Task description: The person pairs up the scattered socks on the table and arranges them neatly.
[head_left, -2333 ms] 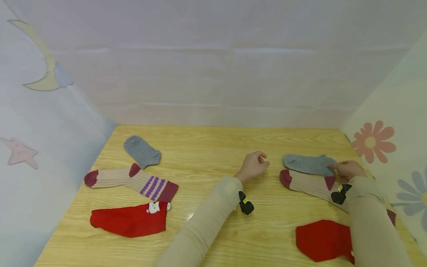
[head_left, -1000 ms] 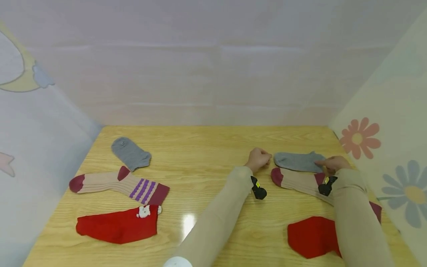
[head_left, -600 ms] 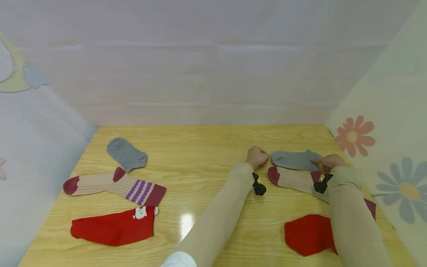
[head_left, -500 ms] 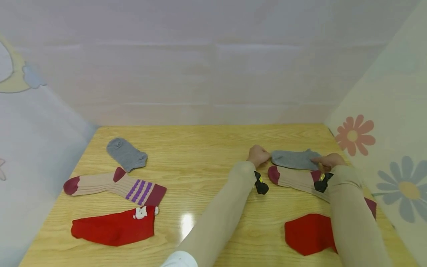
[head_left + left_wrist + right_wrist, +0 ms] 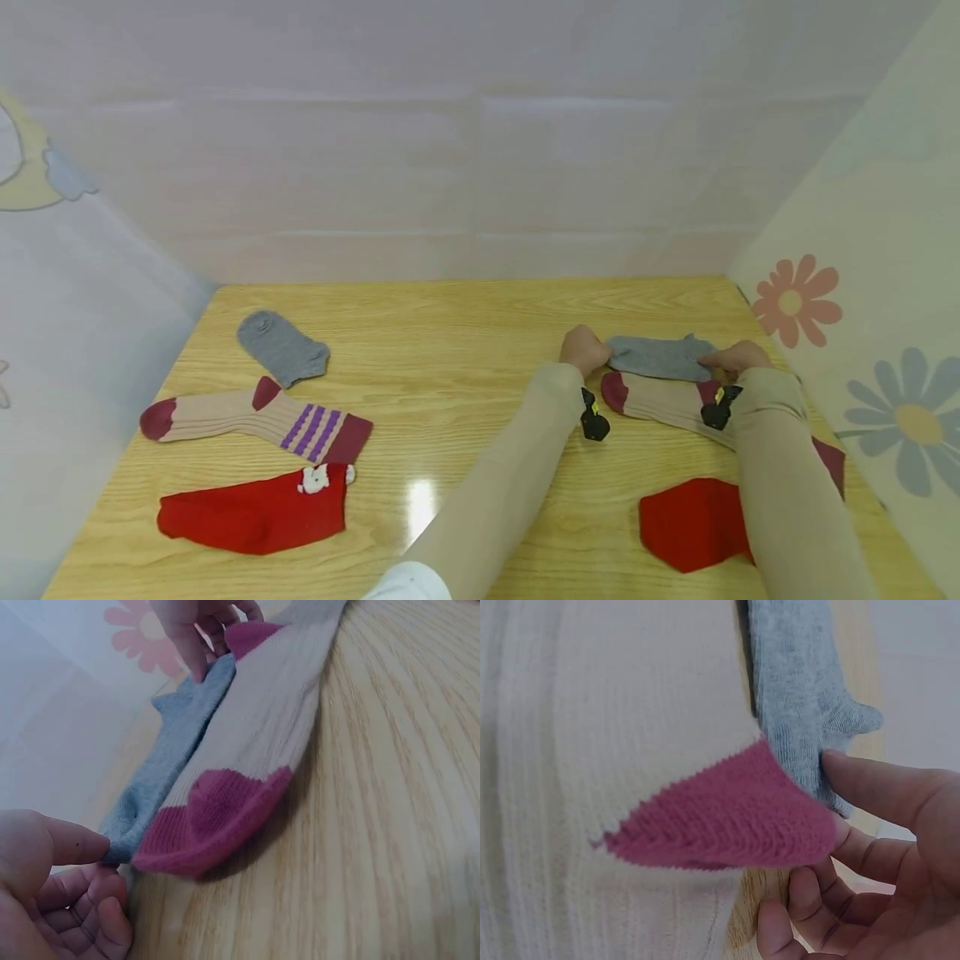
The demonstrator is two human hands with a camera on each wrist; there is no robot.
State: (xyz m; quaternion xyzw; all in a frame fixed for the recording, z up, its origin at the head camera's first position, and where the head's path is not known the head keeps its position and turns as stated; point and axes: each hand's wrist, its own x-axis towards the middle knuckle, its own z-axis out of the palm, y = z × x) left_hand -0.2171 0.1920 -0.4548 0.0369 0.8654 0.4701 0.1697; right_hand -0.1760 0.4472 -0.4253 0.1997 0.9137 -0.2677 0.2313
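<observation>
On the right of the table a grey ankle sock [image 5: 651,357] lies lengthwise between my two hands. My left hand [image 5: 585,350] pinches its toe end between thumb and finger, as the left wrist view shows up close. At the cuff end, my right hand [image 5: 741,358] holds the edge of the same sock, its other fingers curled beside the maroon heel [image 5: 735,817] of a long beige sock. That beige sock [image 5: 663,404] lies just below the grey one, partly covered by my right wrist. Lower down, a red sock [image 5: 692,525] is partly hidden by my right sleeve.
Over on the left lie another grey ankle sock [image 5: 281,346], a beige sock with purple stripes [image 5: 225,412] and a red sock with a white figure [image 5: 255,512]. Patterned cloth walls [image 5: 480,192] enclose the wooden table [image 5: 450,333] at the back and both sides.
My left hand has moved right to the grey sock's toe and taken hold of it. My right hand stays at the cuff. The whole head view has shifted, moving the table leftward in frame.
</observation>
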